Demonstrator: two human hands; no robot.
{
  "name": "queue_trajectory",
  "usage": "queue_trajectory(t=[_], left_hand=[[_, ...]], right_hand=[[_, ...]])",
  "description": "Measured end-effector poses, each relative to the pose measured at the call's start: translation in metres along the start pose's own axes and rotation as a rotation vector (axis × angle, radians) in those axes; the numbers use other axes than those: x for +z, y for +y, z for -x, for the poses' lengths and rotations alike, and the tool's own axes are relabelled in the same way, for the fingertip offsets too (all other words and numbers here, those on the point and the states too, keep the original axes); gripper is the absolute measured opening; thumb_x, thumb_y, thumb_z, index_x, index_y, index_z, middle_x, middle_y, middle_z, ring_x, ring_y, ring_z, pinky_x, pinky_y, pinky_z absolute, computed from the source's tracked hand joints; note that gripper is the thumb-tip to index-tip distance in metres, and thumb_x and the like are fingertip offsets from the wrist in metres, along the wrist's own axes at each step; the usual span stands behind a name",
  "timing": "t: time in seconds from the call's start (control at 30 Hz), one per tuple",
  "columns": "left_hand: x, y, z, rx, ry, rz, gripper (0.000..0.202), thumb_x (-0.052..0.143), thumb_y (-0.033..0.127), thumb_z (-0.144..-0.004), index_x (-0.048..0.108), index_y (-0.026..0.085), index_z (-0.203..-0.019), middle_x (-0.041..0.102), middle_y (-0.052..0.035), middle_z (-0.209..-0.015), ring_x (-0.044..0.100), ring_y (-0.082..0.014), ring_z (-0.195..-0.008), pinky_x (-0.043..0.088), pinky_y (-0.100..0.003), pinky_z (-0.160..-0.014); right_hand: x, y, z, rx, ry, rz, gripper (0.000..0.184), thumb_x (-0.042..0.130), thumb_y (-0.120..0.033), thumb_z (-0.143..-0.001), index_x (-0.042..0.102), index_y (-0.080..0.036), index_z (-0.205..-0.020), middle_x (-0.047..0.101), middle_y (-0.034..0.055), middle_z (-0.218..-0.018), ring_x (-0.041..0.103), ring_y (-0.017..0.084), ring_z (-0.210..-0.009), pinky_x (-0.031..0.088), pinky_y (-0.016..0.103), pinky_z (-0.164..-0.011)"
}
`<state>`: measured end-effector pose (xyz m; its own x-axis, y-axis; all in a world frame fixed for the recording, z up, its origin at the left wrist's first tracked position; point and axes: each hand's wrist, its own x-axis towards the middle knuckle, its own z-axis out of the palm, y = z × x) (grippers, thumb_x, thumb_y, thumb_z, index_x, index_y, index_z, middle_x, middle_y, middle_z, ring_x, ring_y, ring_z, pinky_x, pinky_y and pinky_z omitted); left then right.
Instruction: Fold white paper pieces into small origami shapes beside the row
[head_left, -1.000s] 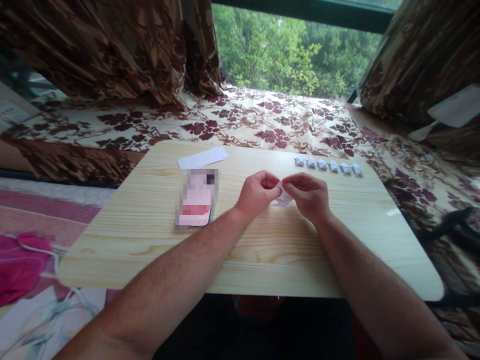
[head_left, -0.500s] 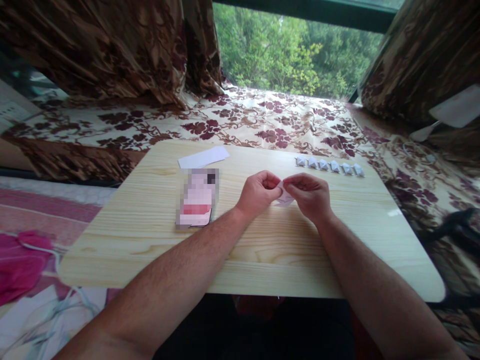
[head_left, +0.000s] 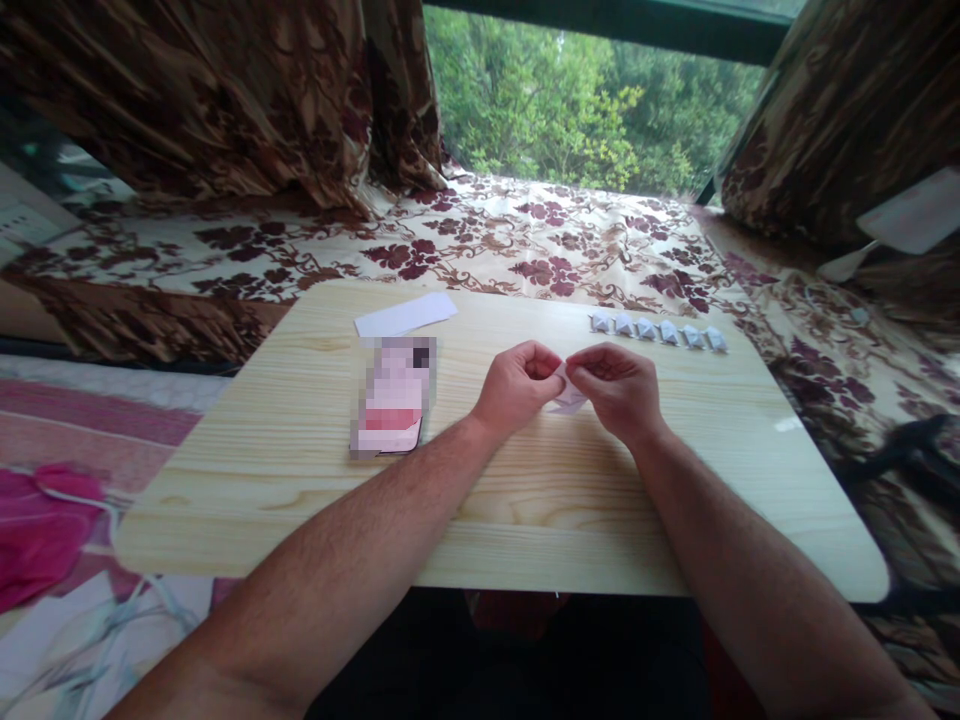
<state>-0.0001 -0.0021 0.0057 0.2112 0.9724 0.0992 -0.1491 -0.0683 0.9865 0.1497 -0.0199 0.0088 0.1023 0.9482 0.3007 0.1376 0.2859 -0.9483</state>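
My left hand [head_left: 516, 386] and my right hand [head_left: 616, 390] meet over the middle of a light wooden table [head_left: 300, 480]. Both are closed in a pinch on a small folded piece of white paper [head_left: 566, 402], which rests on or just above the tabletop. Most of the paper is hidden by my fingers. A row of several small folded white paper shapes [head_left: 658, 331] lies at the far right of the table, beyond my right hand.
A phone [head_left: 393, 396] lies flat left of my left hand. A white paper strip [head_left: 406, 314] lies near the table's far edge. A floral cloth [head_left: 487, 240], curtains and a window are behind. Pink fabric [head_left: 37, 530] and cables lie at the lower left.
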Motion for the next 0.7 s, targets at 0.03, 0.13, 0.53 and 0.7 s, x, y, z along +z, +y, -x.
queue_trajectory(t=[0.03, 0.13, 0.53, 0.7], left_hand=[[-0.0002, 0.0005, 0.0, -0.003, 0.0, -0.008, 0.017, 0.073, 0.018, -0.064, 0.064, 0.014, -0.078, 0.065, 0.0007, -0.068, 0.058, -0.0104, -0.06, 0.046, -0.023, -0.058], [-0.0009, 0.0022, 0.0, 0.0, 0.008, -0.045, 0.014, 0.072, 0.022, -0.068, 0.065, 0.015, -0.076, 0.062, 0.0015, -0.064, 0.054, -0.0096, -0.057, 0.041, -0.022, -0.055], [-0.0011, 0.0048, 0.0012, 0.05, 0.041, -0.176, 0.017, 0.067, 0.031, -0.076, 0.064, 0.015, -0.07, 0.055, 0.0019, -0.06, 0.046, -0.0097, -0.056, 0.036, -0.023, -0.053], [-0.0016, 0.0043, 0.0007, 0.043, 0.053, -0.178, 0.019, 0.066, 0.033, -0.078, 0.064, 0.015, -0.071, 0.055, 0.0016, -0.06, 0.046, -0.01, -0.056, 0.036, -0.023, -0.052]], right_hand=[[0.0, -0.0003, -0.0002, 0.002, 0.003, 0.006, 0.009, 0.073, -0.023, -0.072, 0.069, -0.019, -0.079, 0.069, 0.0003, -0.07, 0.061, 0.013, -0.06, 0.047, 0.026, -0.057], [0.0001, -0.0016, -0.0011, 0.007, 0.013, 0.027, 0.018, 0.075, -0.026, -0.07, 0.063, -0.021, -0.083, 0.067, -0.0005, -0.071, 0.061, 0.013, -0.061, 0.048, 0.027, -0.057], [0.0014, -0.0032, -0.001, 0.018, -0.041, -0.013, 0.022, 0.077, -0.025, -0.069, 0.059, -0.021, -0.082, 0.063, -0.0026, -0.068, 0.057, 0.011, -0.059, 0.045, 0.025, -0.056], [0.0001, -0.0055, -0.0008, 0.069, -0.054, -0.016, 0.022, 0.076, -0.028, -0.071, 0.064, -0.019, -0.086, 0.067, 0.0, -0.072, 0.06, 0.013, -0.063, 0.046, 0.026, -0.058]])
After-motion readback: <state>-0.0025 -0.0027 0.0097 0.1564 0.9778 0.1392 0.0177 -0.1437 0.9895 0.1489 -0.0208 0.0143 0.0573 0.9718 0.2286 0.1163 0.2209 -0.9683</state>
